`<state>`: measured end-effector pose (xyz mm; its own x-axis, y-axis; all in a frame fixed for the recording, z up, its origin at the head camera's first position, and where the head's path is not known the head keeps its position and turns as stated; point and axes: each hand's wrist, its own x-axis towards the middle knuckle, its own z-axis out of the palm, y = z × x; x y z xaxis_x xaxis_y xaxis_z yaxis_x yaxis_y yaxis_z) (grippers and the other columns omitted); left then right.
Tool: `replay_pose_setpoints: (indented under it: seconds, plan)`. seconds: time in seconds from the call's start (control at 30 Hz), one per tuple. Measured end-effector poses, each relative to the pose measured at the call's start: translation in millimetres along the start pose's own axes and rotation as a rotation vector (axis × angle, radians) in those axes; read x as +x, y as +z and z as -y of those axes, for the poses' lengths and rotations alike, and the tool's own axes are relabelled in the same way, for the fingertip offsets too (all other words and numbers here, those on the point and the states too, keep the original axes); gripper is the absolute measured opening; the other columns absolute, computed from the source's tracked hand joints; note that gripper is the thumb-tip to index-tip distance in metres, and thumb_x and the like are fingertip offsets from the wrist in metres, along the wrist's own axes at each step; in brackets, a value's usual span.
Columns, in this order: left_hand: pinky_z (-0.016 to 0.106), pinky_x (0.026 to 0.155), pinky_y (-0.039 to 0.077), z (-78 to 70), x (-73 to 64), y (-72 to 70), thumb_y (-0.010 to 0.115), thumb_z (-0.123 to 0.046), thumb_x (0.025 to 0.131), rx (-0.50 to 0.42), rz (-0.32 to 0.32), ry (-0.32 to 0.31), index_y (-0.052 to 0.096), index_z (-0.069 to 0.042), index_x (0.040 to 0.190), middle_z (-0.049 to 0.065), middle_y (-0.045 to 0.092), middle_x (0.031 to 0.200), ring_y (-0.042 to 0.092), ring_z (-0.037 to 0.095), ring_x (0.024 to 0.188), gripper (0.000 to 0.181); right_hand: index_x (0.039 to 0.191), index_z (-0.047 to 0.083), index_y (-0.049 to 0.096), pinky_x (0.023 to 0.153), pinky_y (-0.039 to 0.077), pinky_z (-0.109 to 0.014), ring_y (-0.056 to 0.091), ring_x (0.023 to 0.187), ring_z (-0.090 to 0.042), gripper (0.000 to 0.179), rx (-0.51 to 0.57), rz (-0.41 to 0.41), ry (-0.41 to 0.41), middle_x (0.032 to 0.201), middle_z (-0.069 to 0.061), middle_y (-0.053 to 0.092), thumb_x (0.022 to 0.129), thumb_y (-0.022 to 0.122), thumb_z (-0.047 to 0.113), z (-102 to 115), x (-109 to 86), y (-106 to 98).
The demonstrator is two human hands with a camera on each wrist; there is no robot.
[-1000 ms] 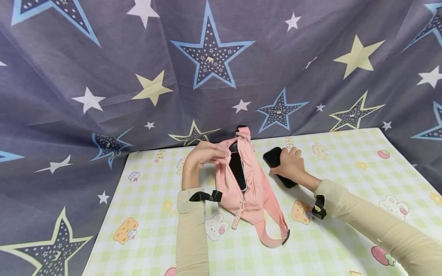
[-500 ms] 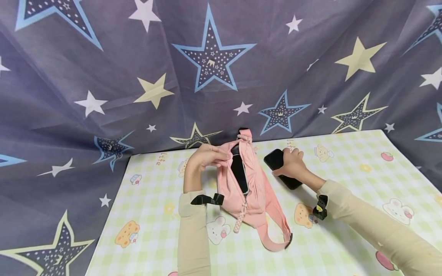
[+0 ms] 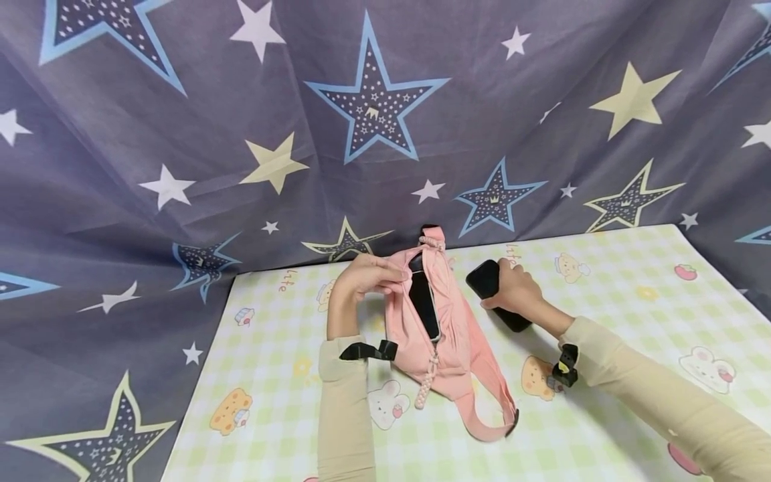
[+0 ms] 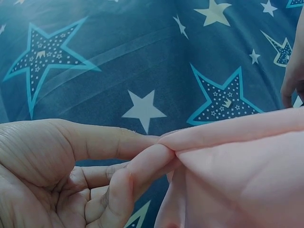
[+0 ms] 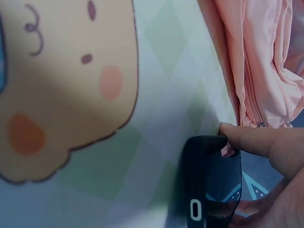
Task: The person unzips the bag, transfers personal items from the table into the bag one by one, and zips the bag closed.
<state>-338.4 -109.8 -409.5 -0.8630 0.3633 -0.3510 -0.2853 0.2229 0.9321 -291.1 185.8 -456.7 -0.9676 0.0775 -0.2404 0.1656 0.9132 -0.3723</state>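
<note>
A pink sling bag (image 3: 430,355) lies on the table with its zipped pocket gaping. Inside that pocket is a black phone (image 3: 424,304) with a pale edge. My left hand (image 3: 367,276) pinches the left lip of the opening between thumb and fingers; the left wrist view shows the folded pink fabric (image 4: 237,137) at the fingertips. To the bag's right, my right hand (image 3: 517,292) grips a flat black device (image 3: 484,279) by its sides. In the right wrist view, the black device (image 5: 192,183) has a glossy face and a pale-rimmed port. Whether it touches the table cannot be told.
A light checked cloth with cartoon prints covers the table (image 3: 271,408). Behind it hangs a dark curtain (image 3: 241,100) printed with stars. The bag's pink strap (image 3: 482,432) loops towards the front, and a braided zip pull (image 3: 425,388) hangs beside it.
The head view has shifted slightly. My left hand keeps its pinch on the bag's lip. My right fingers have drawn a little further round the black device, which stays beside the bag.
</note>
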Motion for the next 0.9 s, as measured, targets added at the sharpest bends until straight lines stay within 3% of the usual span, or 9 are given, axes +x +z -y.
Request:
replay_pose_setpoints:
  seconds: [0.53, 0.9]
  plan:
    - [0.015, 0.052, 0.053, 4.0, 1.6, 2.4, 0.072, 0.000, 0.089, -0.030, 0.004, 0.024, 0.074, 0.008, 0.103, -0.003, 0.072, 0.063, 0.069, 0.005, 0.057, 0.016, 0.149, -0.010, 0.030, 0.092, 0.052, -0.062, 0.054, 0.121, -0.055, 0.105, -0.007, 0.021, -0.047, 0.139, -0.042, 0.047, 0.077, 0.090, 0.037, -7.1, 2.2, -7.3]
    - [0.013, 0.050, 0.051, 5.3, 3.8, 0.3, 0.072, 0.001, 0.090, -0.034, -0.005, 0.009, 0.073, 0.009, 0.108, -0.003, 0.072, 0.062, 0.070, 0.005, 0.057, 0.019, 0.144, -0.011, 0.040, 0.107, 0.047, -0.058, 0.051, 0.129, -0.051, 0.085, -0.005, 0.143, -0.088, 0.143, -0.036, 0.049, 0.082, 0.087, 0.021, -15.4, 15.4, -24.6]
